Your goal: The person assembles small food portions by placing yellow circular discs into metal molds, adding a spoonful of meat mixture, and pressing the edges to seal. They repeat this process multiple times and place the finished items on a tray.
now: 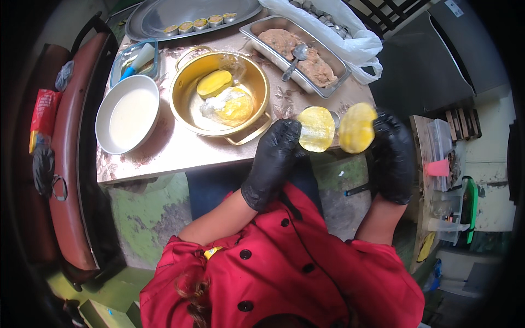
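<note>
In my black-gloved left hand (276, 150), fingers closed, is the edge of a thin round yellow dough wrapper (316, 129). My right hand (394, 156), gloved the same way, pinches a second yellow wrapper (357, 131), which is smeared by motion. The two wrappers hang side by side at the table's front edge, a narrow gap between them. Behind the left one a small round metal cup partly shows. To the left, a gold two-handled pot (183, 117) holds a stack of yellow wrappers (214, 83) and another yellow lot (235, 106) partly under clear plastic.
A white bowl of pale liquid (131, 117) stands at the table's left, by a glass container (156, 57). At the back are an oval tray (145, 22) with several small filled cups, a steel pan (342, 85) of minced meat with a spoon (295, 61), and a plastic bag (363, 46).
</note>
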{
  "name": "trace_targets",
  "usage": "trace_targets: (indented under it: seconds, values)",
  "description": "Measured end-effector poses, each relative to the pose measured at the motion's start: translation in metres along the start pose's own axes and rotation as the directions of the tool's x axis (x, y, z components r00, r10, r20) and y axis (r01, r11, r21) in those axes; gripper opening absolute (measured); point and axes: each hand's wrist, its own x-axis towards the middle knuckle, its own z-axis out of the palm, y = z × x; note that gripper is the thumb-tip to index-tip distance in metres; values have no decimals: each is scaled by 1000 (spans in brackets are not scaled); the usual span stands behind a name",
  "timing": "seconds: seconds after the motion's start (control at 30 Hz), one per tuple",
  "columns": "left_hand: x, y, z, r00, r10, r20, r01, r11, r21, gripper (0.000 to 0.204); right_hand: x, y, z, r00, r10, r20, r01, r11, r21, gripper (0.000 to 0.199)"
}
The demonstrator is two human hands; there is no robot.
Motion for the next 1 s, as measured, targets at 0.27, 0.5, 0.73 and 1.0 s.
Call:
trace_targets:
  seconds: [0.27,0.5,0.73,1.0]
  values:
    - [-11,12,-7,999,-26,47,10,951,309,27,64,-32,80,791,-463,400,590,752,-295,27]
    - [-22,27,-19,981,38,192,-115,904,411,34,52,-22,69,865,-160,476,389,813,-432,35]
    - [-35,36,-8,975,3,221,-89,921,380,33,10,-5,27,891,242,383,-48,891,-451,27]
    - [-71,70,-26,932,93,350,-244,876,417,41,4,-37,79,826,64,560,197,898,-393,16]
